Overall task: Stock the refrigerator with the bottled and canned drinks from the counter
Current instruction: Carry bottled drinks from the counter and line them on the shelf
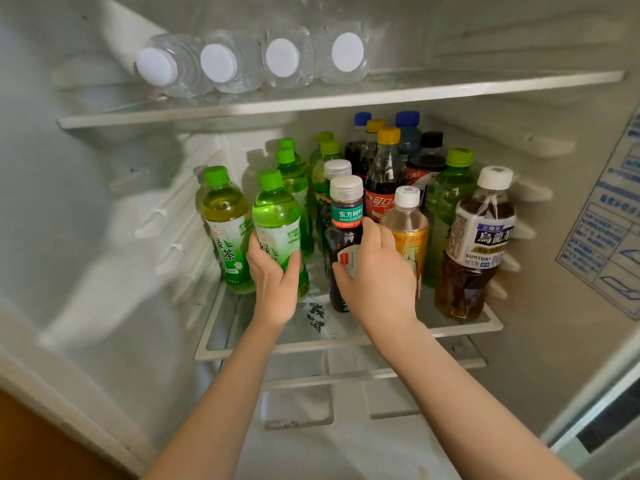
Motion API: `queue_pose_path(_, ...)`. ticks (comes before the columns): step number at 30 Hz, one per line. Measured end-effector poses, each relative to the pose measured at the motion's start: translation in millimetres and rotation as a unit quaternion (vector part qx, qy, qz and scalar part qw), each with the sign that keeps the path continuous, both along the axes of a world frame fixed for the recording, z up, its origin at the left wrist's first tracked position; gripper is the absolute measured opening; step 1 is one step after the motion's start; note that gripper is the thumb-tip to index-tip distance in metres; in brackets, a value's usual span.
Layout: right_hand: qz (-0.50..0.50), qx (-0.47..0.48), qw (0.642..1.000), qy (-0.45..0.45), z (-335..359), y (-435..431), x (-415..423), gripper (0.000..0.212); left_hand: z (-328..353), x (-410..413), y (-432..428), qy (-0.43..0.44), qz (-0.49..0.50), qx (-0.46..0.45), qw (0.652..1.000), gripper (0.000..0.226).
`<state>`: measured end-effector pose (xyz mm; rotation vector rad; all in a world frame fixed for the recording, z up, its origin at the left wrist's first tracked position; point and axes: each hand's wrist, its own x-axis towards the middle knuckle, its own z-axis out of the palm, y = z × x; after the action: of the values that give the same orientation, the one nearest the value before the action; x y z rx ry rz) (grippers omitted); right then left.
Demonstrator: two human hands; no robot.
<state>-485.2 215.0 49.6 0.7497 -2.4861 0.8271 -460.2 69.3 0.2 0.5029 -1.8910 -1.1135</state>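
Green bottle, dark bottle gripped near shelf edge.

We see two glass shelves with white front rims. The upper shelf carries four clear water bottles lying on their sides in a row, white caps facing outward. The lower shelf carries upright bottles, closely packed. Green tea bottles stand at the left, dark tea bottles with silver caps in the middle and cola bottles behind them. A yellow-labelled bottle and an oolong tea bottle stand at the right front.
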Motion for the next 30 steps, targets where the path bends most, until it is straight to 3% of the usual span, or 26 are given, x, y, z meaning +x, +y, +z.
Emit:
queue_pose_path(4,-0.012,0.013,1.000,0.024,2.6,1.3,-4.2,0.065,-2.2,-10.8,-7.8,-0.022,0.001,-0.024,0.999,0.076)
queue_pose_path(13,-0.019,-0.014,0.999,0.041,-3.1,0.9,-6.7,0.065,-16.2,-11.2,-15.4,0.002,-0.039,0.012,0.999,0.070)
queue_pose_path(19,-0.008,-0.031,0.998,0.058,-4.7,2.7,-7.4,0.065,-15.4,-19.4,-10.7,-0.039,0.058,-0.023,0.997,0.080)
queue_pose_path(23,0.005,-0.058,0.996,0.068,5.8,6.9,-8.1,0.063,-16.5,-21.4,-11.1,-0.041,0.071,-0.018,0.997,0.082)
queue_pose_path(27,0.028,-0.137,0.981,0.137,26.3,12.1,-10.9,0.041,-18.2,-18.6,-14.9,-0.017,0.029,-0.009,0.999,0.059)
queue_pose_path(30,-0.004,-0.121,0.971,0.206,39.2,10.4,-20.0,0.034,-17.1,-18.9,-13.7,-0.004,0.018,-0.015,1.000,0.053)
